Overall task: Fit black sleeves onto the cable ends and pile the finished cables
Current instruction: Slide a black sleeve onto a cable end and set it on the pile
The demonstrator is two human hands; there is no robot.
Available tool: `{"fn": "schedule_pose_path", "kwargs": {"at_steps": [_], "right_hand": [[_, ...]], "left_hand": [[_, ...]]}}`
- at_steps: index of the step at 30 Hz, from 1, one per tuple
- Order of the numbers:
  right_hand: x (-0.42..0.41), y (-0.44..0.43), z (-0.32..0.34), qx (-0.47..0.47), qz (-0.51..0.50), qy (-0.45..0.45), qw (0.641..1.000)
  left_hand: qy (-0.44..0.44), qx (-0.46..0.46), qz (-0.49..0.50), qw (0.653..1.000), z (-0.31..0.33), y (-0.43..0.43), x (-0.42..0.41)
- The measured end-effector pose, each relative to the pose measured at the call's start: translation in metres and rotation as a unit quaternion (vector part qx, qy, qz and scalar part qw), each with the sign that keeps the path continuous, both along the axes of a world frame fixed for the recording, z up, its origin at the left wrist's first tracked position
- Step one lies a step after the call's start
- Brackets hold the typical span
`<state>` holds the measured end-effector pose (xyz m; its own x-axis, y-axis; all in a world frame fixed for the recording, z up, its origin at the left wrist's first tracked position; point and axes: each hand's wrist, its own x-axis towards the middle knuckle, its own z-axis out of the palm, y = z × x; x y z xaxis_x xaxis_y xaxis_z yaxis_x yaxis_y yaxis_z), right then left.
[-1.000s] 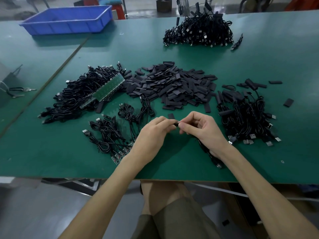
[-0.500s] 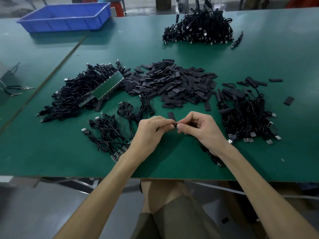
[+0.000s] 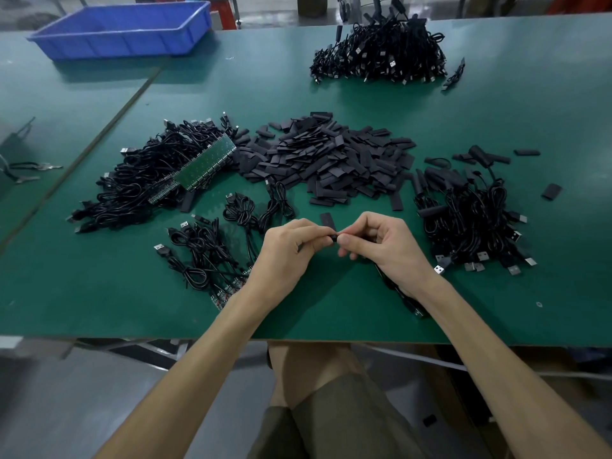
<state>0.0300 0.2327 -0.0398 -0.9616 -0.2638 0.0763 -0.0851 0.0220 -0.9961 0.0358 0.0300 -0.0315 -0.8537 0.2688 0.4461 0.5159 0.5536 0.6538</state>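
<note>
Left hand [image 3: 291, 250] pinches 1 black sleeve [image 3: 332, 239]; right hand [image 3: 384, 250] pinches the cable [image 3: 395, 288] near its end, at 6 o'clock from the sleeve heap [image 3: 331, 160]. Sleeve judged light, soft, easily flattened: hold its edges.

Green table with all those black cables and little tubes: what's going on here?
A person sits at the green table, fitting sleeves onto cables by hand. The left hand pinches a black sleeve and the right hand meets it, apparently holding the end of a cable that trails under the wrist. A sleeve heap lies just beyond, with cable piles on the left, on the right and at the far side.
</note>
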Motion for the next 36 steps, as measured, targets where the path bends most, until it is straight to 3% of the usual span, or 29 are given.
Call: {"fn": "schedule_pose_path", "kwargs": {"at_steps": [8, 24, 28, 32, 36], "right_hand": [[0.0, 0.001, 0.0, 0.017, -0.006, -0.002, 1.0], [0.0, 0.002, 0.0, 0.016, -0.011, -0.007, 1.0], [-0.002, 0.0, -0.001, 0.005, -0.042, -0.005, 0.999], [-0.003, 0.0, -0.001, -0.018, -0.069, -0.009, 0.997], [-0.002, 0.0, -0.001, -0.018, -0.068, -0.009, 0.997]], "left_hand": [[-0.015, -0.016, -0.01, 1.0, -0.002, 0.002, 0.0], [-0.128, 0.054, -0.041, 0.989, -0.007, 0.0, -0.005], [-0.18, 0.146, -0.092, 0.968, -0.004, -0.004, -0.009], [-0.263, 0.261, -0.147, 0.917, -0.001, -0.011, -0.011], [-0.294, 0.295, -0.166, 0.894, -0.002, -0.012, -0.012]]}}
